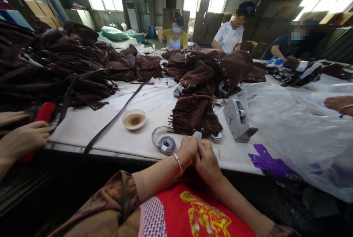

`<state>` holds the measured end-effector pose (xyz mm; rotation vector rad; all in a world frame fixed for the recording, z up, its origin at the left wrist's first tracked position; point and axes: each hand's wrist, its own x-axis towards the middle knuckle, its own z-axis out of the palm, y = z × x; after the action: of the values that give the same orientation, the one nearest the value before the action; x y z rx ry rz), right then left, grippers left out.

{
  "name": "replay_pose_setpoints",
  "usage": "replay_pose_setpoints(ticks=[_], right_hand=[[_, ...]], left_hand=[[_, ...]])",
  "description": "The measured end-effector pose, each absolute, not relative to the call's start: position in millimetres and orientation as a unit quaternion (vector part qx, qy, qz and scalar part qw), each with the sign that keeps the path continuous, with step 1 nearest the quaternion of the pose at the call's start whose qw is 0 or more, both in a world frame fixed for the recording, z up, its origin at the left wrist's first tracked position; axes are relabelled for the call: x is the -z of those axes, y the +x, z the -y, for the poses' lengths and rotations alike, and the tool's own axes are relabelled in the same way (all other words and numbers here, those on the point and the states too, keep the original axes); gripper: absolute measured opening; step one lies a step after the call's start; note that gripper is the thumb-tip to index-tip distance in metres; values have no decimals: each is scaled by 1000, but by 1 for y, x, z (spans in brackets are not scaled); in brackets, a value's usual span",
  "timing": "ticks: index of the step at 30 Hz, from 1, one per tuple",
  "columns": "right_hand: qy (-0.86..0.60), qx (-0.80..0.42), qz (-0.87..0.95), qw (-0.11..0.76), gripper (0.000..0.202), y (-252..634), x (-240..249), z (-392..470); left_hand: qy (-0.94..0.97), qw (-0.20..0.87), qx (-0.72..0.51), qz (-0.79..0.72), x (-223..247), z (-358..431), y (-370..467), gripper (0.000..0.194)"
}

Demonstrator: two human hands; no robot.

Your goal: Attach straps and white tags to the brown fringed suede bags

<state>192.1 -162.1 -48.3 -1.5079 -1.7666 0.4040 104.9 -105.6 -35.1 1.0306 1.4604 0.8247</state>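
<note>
My left hand [188, 150], with a bracelet at the wrist, is closed at the table's front edge. My right hand [206, 159] is closed and pressed against it. A small pale tag [198, 134] sticks up from between the fingertips; which hand grips it is unclear, and anything else inside the fingers is hidden. Just beyond my hands lies a dark brown fringed bag [194, 115] with a drawstring. Left of my hands rests a roll of grey strip [167, 144], its loose end curling behind it. A grey tape dispenser [237, 121] stands to the right of the bag.
A white bowl [134, 119] holds brownish stuff. Brown bags [204, 67] are heaped across the back and left. A long strap [116, 117] hangs over the front edge. Clear plastic [300, 126] covers the right. A co-worker's hands [26, 139] at left hold something red; people work opposite.
</note>
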Motion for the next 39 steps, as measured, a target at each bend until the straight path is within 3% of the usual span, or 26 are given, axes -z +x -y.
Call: replay_pose_setpoints(ticks=[5, 10, 15, 19, 23, 29, 34, 39], right_hand=[[-577, -111, 745, 315, 43, 189, 46, 168], [-486, -125, 809, 306, 59, 204, 41, 195], [-570, -81, 679, 456, 29, 288, 6, 167], [-723, -137, 342, 584, 33, 376, -20, 107], [-758, -258, 259, 540, 17, 409, -15, 67], [-745, -320, 245, 531, 8, 405, -8, 62], [-721, -277, 263, 578, 21, 401, -14, 89], [-718, -271, 240, 594, 27, 380, 9, 115]], left_hand=[[493, 526, -358, -593, 40, 107, 104, 26], [546, 480, -354, -588, 40, 101, 92, 34], [608, 436, -325, -578, 42, 97, 84, 40], [625, 419, -325, -573, 51, 94, 83, 43], [626, 414, -338, -568, 55, 94, 83, 44], [625, 416, -336, -569, 47, 97, 82, 42], [637, 401, -328, -571, 45, 97, 82, 42], [638, 403, -328, -569, 45, 98, 82, 41]])
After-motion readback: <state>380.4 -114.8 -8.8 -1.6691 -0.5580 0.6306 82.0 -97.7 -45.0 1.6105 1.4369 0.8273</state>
